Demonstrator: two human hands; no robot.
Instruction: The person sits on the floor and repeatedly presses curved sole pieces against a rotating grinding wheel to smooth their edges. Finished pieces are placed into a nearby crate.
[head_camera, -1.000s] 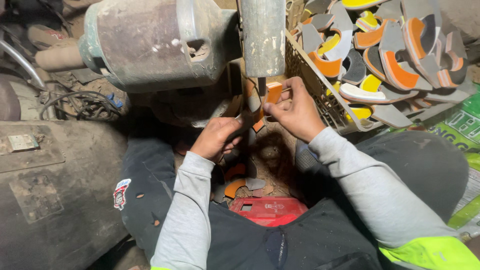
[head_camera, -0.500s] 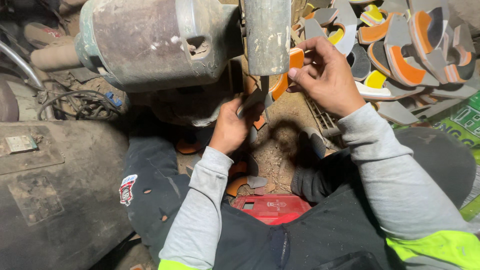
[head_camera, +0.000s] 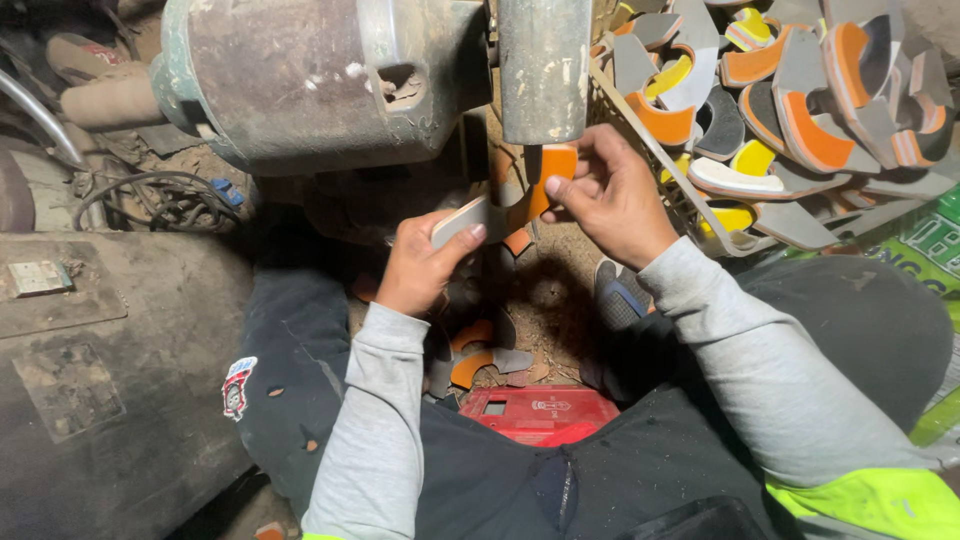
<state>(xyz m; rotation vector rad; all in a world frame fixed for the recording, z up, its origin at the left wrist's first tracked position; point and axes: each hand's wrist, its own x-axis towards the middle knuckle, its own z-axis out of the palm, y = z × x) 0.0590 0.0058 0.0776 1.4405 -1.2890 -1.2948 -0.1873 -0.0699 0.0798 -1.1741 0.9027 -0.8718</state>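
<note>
Curved grey-and-orange foam sole piece (head_camera: 500, 205) sits between both hands, pressed up under the grey cylindrical grinding drum (head_camera: 544, 65) of the dusty metal motor (head_camera: 310, 75). Going left to right: the left hand (head_camera: 425, 262) pinches the piece's pale grey end between thumb and curled fingers; the right hand (head_camera: 610, 195) grips its orange end, fingers closed narrowly around it. Further right, a wire basket (head_camera: 665, 165) holds a heap of similar grey, orange and yellow pieces (head_camera: 800, 110). Below, a red plastic box (head_camera: 545, 412) lies between the person's knees, with a few offcuts near it. The step in hand looks like edge grinding; the next move likely calls for turning the piece steadily, keeping the fingertips clear of the drum.
</note>
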